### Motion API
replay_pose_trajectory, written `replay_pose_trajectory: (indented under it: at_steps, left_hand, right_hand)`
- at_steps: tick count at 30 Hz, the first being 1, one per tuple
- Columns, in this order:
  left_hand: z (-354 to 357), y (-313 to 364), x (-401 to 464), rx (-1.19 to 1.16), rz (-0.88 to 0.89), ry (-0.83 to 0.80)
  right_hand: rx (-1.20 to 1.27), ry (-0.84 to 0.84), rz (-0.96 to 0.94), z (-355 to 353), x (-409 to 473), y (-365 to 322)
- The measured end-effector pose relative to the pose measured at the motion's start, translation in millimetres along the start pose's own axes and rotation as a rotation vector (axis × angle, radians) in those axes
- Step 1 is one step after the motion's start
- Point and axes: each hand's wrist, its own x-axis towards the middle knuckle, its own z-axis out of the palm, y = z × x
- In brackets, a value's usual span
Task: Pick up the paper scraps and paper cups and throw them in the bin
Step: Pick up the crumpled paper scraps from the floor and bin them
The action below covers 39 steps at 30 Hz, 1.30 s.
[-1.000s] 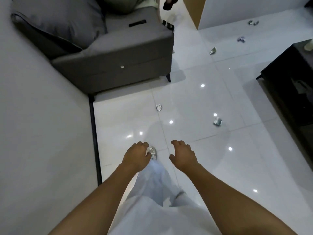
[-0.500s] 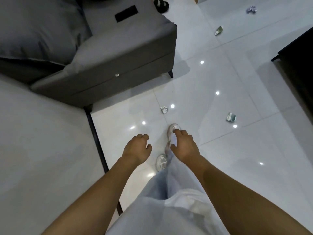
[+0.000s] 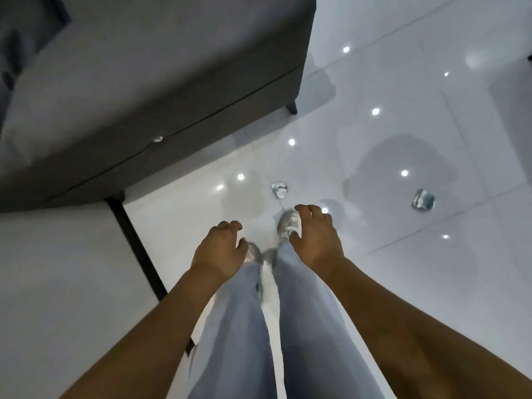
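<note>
On a glossy white tiled floor [image 3: 403, 283], a person stands looking down past their own legs in pale jeans [image 3: 302, 326] and grey-white trainers. Both bare arms reach forward and down. The left hand [image 3: 218, 251] hangs with fingers loosely curled and holds nothing. The right hand [image 3: 315, 240] is the same, relaxed and empty, hovering above the right shoe [image 3: 289, 226].

Two scraps lie on the tiles ahead. The nearer scrap [image 3: 279, 190], small and crumpled, sits just beyond the right toe. The farther scrap [image 3: 423, 199] lies well off to the right. No bin and no clear cup is in view.

A grey sofa [image 3: 172, 82] fills the upper left, one dark leg showing at its corner.

Judging by the lowered arms, the hands seem readied for a stoop toward the nearer scrap; nothing is picked up yet.
</note>
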Motion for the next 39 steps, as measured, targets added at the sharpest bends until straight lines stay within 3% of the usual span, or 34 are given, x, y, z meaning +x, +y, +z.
replay_pose_trajectory:
  at_steps: [7, 16, 20, 23, 29, 35, 39]
  left_hand:
    - [55, -40, 138, 0.000, 0.039, -0.068]
    - [161, -87, 319, 0.095, 0.125, -0.125]
    - [197, -96, 374, 0.066, 0.119, -0.152]
    - [210, -96, 391, 0.028, 0.136, -0.161]
    - [206, -79, 382, -0.022, 0.139, -0.214]
    - [153, -26, 328, -0.065, 0.139, -0.246]
    - [108, 23, 274, -0.126, 0.158, -0.351]
  right_hand:
    - [-0.012, -0.006, -0.016, 78, 142, 24]
    - [0.134, 0.067, 0.131, 229, 320, 106]
    - [0.114, 0.053, 0.122, 286, 363, 123]
    - [0.113, 0.134, 0.112, 306, 371, 125]
    - [0.231, 0.155, 0.077, 294, 354, 120]
    - [0.348, 0.196, 0.014, 215, 272, 86]
    - [0.401, 0.209, 0.017, 154, 210, 65]
